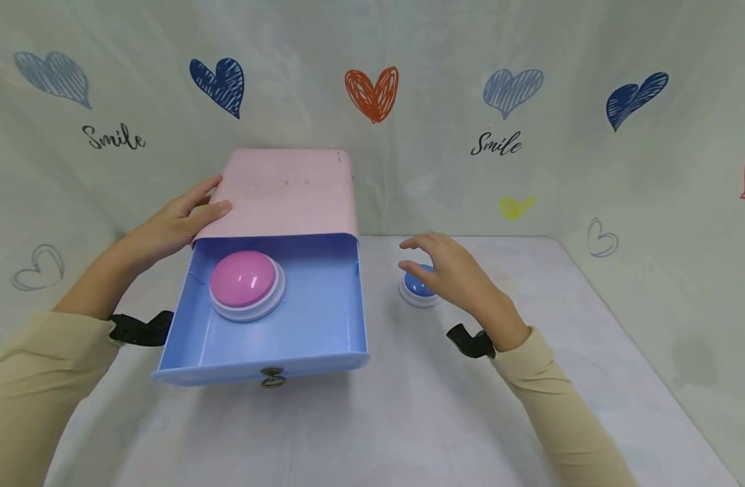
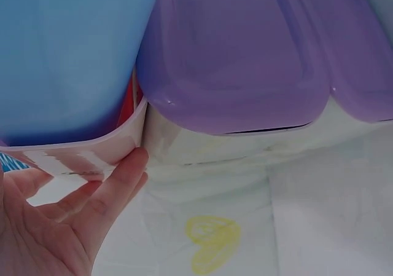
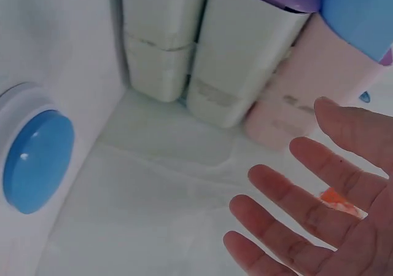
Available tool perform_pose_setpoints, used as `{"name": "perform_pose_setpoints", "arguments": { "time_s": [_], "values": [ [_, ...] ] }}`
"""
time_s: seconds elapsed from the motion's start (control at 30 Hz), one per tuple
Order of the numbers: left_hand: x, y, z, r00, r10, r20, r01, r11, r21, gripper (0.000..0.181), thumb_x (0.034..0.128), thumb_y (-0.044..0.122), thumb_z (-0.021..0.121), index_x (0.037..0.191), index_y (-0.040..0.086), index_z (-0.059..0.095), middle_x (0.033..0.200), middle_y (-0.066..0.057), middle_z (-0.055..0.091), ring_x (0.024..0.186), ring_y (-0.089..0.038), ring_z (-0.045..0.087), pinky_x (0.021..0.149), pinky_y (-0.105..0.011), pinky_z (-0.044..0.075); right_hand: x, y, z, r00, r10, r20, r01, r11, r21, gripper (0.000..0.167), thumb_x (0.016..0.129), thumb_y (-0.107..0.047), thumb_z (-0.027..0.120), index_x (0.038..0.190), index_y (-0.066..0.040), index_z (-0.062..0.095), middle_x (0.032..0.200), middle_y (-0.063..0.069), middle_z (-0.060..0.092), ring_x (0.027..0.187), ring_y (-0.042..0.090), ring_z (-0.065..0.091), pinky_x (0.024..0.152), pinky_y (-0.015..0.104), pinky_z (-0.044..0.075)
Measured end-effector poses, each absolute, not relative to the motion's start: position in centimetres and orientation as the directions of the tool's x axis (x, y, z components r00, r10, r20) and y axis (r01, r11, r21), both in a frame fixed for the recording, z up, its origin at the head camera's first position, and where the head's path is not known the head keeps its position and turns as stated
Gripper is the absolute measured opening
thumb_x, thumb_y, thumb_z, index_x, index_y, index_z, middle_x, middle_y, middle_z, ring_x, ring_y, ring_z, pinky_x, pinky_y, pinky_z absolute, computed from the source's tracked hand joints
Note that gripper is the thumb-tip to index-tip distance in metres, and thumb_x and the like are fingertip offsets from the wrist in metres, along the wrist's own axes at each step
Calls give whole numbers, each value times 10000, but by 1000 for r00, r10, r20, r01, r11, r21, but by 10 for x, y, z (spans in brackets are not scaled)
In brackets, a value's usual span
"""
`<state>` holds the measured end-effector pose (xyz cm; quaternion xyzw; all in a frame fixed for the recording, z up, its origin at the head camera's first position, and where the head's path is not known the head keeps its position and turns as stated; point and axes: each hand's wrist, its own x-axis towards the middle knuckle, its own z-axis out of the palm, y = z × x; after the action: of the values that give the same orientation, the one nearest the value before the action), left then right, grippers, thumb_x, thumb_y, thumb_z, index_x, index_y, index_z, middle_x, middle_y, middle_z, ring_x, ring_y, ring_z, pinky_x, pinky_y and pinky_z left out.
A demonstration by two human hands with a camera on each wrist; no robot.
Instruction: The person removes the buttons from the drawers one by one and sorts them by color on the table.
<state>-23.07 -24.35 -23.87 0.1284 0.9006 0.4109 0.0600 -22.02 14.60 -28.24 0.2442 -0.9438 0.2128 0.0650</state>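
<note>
A drawer cabinet with a pink top stands left of centre. Its blue drawer is pulled far out. Inside, toward the left, lies a large pink push button on a white base. My left hand rests on the cabinet's upper left side, thumb on top, fingers fairly straight against it; in the left wrist view its fingertips touch the pink casing. My right hand hovers by a blue push button, partly hiding it, its fingers spread and holding nothing.
Below the pink tier, the wrist views show white tiers with purple drawer fronts. A small metal knob sits on the blue drawer's front. A pale cloth with printed hearts hangs behind the white table.
</note>
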Motion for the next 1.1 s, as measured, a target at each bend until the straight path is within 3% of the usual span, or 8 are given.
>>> {"name": "perform_pose_setpoints", "arguments": {
  "time_s": [0.2,0.43,0.8,1.1],
  "values": [
    [-231,-243,-238,-962,273,-16,167,633,756,687,974,397,382,1500,281,-45,1540,-241,58,1328,-531,215,923,-690,325,-202,134,-255,-816,-492,303,-576,739,-349,351,884,-254,638,1191,-87,607,1211,67,612,1155,248,534,988,414,437],
    [-232,-244,-239,-963,270,-21,161,634,757,692,975,397,384,1500,271,-50,1546,-232,39,1360,-513,154,931,-687,319,-187,115,-222,-719,-603,344,-693,657,-296,337,884,-245,639,1185,-97,614,1184,30,623,1162,187,533,1001,364,428],
    [-232,-244,-237,-963,268,-28,153,631,760,698,976,406,380,1499,266,-60,1549,-225,24,1365,-506,150,941,-685,312,-177,72,-175,-638,-759,133,-767,609,-202,473,866,-341,650,1294,-170,545,1281,7,535,1197,140,468,1023,304,405],
    [-231,-244,-236,-961,276,-27,161,635,755,700,977,402,379,1500,255,-62,1547,-229,42,1343,-514,206,937,-674,326,-184,42,-167,-593,-803,-59,-785,593,-177,588,848,-417,646,1380,-266,448,1365,-31,462,1266,111,409,1060,280,370]
  ]
}}
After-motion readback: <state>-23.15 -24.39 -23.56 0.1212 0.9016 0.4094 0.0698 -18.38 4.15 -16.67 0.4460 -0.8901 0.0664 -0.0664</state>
